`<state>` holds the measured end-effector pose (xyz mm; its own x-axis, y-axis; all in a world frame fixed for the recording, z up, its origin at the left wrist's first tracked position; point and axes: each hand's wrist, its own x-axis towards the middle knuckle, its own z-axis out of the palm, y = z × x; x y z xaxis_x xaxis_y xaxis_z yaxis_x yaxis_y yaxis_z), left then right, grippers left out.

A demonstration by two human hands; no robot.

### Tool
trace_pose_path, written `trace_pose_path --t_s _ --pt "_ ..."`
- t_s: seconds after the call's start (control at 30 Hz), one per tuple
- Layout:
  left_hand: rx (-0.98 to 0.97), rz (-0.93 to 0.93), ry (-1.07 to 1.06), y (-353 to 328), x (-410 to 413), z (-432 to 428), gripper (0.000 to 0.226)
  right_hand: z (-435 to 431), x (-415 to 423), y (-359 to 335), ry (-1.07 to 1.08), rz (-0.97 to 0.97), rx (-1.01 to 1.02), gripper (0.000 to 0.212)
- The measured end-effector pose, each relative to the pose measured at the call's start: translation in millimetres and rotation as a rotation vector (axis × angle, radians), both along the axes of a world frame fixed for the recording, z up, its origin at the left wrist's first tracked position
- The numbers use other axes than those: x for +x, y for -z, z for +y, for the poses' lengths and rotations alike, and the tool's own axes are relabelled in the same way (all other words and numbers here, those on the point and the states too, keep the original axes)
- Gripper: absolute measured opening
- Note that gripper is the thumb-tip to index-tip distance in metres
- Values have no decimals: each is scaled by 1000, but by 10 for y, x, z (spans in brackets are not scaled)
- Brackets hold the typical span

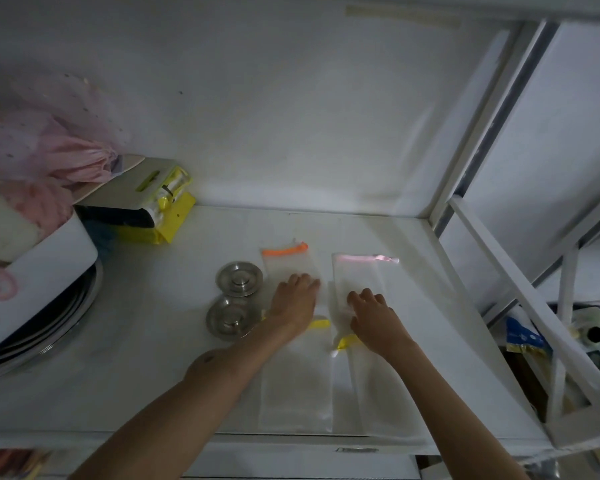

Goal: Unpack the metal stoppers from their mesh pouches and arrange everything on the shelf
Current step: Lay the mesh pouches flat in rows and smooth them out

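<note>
Two round metal stoppers lie bare on the white shelf [153, 341], one [239, 275] behind the other [230, 318]. To their right several flat white mesh pouches are laid out. One has an orange drawstring [290, 259], one a pink drawstring [359, 271], and two nearer ones have yellow drawstrings [297, 382] [371, 389]. My left hand [293, 304] lies flat on the orange-string pouch, fingers spread. My right hand [374, 317] presses on the pink-string pouch with fingers curled down. Neither hand lifts anything.
At the left stand a white bin [42, 282] holding pink plastic bags [32, 147], stacked metal plates [49, 327] beneath it, and a yellow packaged item [160, 202]. The shelf's white frame [499, 265] and clutter [527, 341] are on the right.
</note>
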<state>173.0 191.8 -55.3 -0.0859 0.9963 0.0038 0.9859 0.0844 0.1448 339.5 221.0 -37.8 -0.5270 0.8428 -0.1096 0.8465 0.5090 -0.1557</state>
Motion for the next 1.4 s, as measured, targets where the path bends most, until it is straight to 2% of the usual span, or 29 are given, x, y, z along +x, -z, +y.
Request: trace_pose_path --t_s 0.1,0.2,0.37,0.5,0.67,0.83,1.0,1.1,1.23,1.4 --pt "-33 -79 50 30 -84 -70 47 -18 0 -16 8 16 -19 33" --pt "-36 -170 91 -26 -174 -115 46 -50 32 -20 6 65 -19 31" --pt "16 -173 63 -10 -187 -95 46 26 27 -7 76 226 75 35" --pt "-113 -112 7 46 -169 -83 48 72 -14 32 112 130 17 37" --pt "-68 -65 -24 3 -119 -63 46 109 -95 51 143 51 39 38" --pt "-105 -65 -69 -80 -104 -16 43 215 -153 18 134 -21 47 40" --pt "-148 -51 -60 -166 -97 -59 46 218 -133 -37 118 -1 22 41" --pt "-90 -10 -64 -282 -37 -225 49 59 -47 -166 105 104 83 39" --pt "39 -72 5 -296 171 -764 48 -507 312 -237 94 215 103 34" --pt "-29 -113 38 72 339 -1363 48 -990 622 143 75 216 75 33"
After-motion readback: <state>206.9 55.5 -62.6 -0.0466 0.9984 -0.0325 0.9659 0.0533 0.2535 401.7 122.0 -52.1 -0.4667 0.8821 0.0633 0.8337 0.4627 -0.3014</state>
